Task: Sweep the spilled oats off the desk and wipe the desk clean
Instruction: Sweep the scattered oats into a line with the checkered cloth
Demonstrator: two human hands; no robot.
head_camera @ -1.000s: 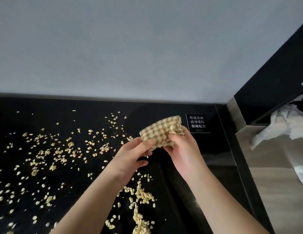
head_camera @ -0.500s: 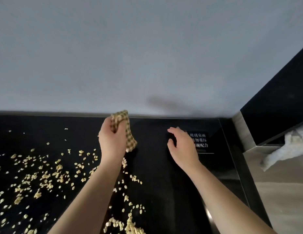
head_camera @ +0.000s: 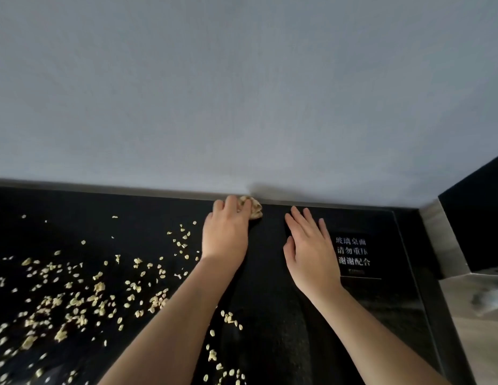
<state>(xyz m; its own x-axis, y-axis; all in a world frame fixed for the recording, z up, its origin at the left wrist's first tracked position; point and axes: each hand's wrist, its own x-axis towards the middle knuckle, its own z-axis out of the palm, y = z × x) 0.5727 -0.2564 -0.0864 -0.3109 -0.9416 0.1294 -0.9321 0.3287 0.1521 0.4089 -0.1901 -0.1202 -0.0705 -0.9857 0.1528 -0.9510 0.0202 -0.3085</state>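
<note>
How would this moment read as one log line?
left hand: presses cloth at desk's back edge | right hand: flat, empty | oats: unswept

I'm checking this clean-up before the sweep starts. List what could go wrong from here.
1. The cloth under the left hand sits at the desk's back edge, with most oats lying left of that arm; a fast stroke could scatter them.
2. The right hand rests flat on the glass desk beside a printed label, so leaning on it may strain the glass.

wall (head_camera: 242, 107) blocks far edge | oats (head_camera: 75, 295) litter left desk (head_camera: 267, 301) | centre strip between hands bare
</note>
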